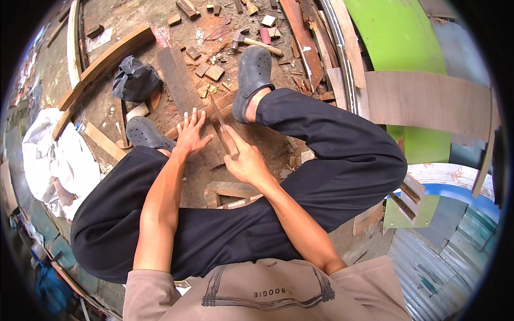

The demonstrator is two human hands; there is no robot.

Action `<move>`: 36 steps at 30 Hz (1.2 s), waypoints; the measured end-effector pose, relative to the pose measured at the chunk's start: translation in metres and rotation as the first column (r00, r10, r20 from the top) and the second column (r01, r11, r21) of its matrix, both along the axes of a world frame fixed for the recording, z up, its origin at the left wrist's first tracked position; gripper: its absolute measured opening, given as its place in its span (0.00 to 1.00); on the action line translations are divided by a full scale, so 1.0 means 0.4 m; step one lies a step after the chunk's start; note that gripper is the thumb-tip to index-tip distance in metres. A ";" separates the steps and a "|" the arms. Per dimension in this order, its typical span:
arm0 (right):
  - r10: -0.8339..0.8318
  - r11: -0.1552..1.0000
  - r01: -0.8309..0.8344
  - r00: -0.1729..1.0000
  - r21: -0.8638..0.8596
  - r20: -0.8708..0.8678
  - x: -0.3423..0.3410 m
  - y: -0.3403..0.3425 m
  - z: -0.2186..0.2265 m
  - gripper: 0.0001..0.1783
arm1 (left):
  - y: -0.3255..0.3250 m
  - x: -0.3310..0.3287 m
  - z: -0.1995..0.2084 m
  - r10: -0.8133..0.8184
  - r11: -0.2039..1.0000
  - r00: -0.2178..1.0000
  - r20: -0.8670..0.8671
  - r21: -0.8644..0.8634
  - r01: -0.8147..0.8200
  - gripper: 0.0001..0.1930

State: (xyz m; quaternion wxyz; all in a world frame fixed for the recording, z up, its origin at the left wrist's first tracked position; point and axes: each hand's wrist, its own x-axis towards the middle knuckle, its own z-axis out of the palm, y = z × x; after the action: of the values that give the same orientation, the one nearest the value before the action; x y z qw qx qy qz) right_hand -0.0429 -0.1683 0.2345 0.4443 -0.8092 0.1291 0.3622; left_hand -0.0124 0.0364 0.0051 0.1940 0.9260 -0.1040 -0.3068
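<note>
My left hand (191,134) lies flat with its fingers spread on a long brown plank (178,77). The plank rests across a crosswise wooden beam (224,102) on the ground between my feet. In my right hand (246,162) is the wooden handle of a handsaw (228,140), its thin, rust-brown blade seen nearly edge-on. The blade points away from me, just right of my left hand, along the plank's right side. Whether its teeth touch the wood I cannot tell.
Wood offcuts (215,72) and a hammer (257,43) lie beyond my feet. A black plastic bag (136,79) and white cloth (56,160) are on the left. Green sheets (399,35) and boards (428,101) lie at the right, with a small wooden frame (230,190) near my lap.
</note>
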 end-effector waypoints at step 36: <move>-0.013 1.000 0.005 0.960 0.030 0.279 -0.020 -0.014 -0.142 0.46 | 0.010 0.026 0.009 0.004 0.999 0.995 -0.103 -0.037 -0.008 0.52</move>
State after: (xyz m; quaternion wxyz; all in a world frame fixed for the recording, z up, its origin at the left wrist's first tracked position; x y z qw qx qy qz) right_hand -0.0511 -0.1740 0.1775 0.4714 -0.8450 0.0636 0.2444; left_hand -0.0019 0.0406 0.0085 0.2174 0.9053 -0.0967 -0.3517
